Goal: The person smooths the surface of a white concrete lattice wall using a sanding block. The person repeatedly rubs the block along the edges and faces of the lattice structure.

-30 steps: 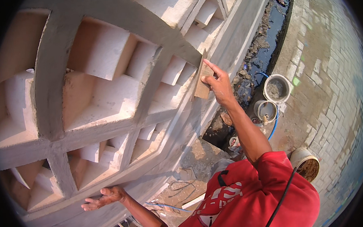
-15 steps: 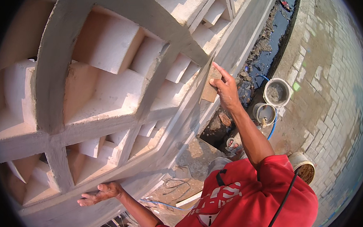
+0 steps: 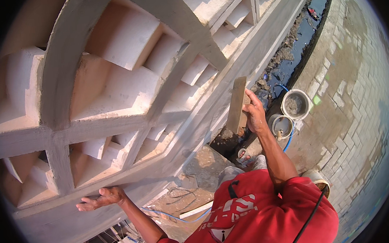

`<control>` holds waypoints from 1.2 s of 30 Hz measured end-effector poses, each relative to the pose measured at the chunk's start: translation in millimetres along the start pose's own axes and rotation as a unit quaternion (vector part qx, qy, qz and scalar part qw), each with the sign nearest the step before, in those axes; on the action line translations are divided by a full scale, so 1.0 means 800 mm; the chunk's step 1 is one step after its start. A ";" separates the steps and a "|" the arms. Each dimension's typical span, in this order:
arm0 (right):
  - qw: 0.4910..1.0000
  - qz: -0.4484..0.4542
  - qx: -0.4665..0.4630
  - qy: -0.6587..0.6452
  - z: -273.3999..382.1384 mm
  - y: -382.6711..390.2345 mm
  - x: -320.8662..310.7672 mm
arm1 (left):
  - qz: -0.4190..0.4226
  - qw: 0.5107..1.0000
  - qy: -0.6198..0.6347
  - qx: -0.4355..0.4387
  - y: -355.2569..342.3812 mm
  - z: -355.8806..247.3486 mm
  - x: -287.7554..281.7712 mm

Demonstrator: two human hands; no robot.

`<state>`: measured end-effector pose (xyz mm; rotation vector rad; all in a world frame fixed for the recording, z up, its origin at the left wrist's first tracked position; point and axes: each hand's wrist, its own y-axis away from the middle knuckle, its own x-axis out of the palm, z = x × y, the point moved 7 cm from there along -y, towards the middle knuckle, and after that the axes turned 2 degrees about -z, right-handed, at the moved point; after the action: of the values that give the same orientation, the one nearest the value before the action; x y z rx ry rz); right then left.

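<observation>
My right hand (image 3: 256, 117) grips a thin, rectangular wooden float (image 3: 236, 107), thumb on one side and fingers round its edge. The float is tilted, with its narrow face showing, and stands just off the smooth grey lower band (image 3: 199, 121) of the wall. At the lower left, my left hand (image 3: 101, 199) is open with fingers stretched out. It is close against the same band, under the lattice; whether the palm touches cannot be made out. Above both hands rises the grey-edged lattice wall (image 3: 102, 125) with pale, stepped recesses.
Along the wall's foot runs a ditch with dark water (image 3: 301, 43) and mud. To its right are a bucket of grey mix (image 3: 308, 99), a second bucket (image 3: 273, 122), a blue hose (image 3: 288, 145) and brick paving (image 3: 354, 64). Another bucket (image 3: 314, 175) stands behind my right arm.
My right hand has drawn the float down and away from the wall's corner and turned it edge-on. The left hand has shifted slightly up and left, still open. The whole view has shifted a little.
</observation>
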<state>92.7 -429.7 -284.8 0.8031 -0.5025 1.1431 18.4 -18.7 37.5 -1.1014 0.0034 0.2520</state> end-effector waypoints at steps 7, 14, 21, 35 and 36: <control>0.989 0.108 0.056 -0.082 0.030 -0.023 0.000 | 0.022 1.000 0.005 -0.014 -0.004 -0.006 0.002; 0.961 0.183 0.093 -0.185 0.045 -0.013 0.022 | -0.001 1.000 0.005 -0.017 -0.002 -0.004 -0.001; 0.983 0.167 -0.016 -0.069 0.081 -0.011 0.068 | 0.003 1.000 -0.005 -0.024 -0.006 -0.004 -0.004; 0.983 0.122 -0.134 -0.016 0.055 -0.014 0.139 | -0.003 0.999 -0.031 -0.028 -0.003 -0.003 -0.005; 0.983 0.140 -0.099 -0.066 0.048 -0.016 0.139 | -0.003 0.999 -0.033 -0.028 -0.002 -0.003 -0.006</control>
<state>145.8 -395.2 -184.5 0.6488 -0.8473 1.2797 14.4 -22.2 38.6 -1.1489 -0.0661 0.2834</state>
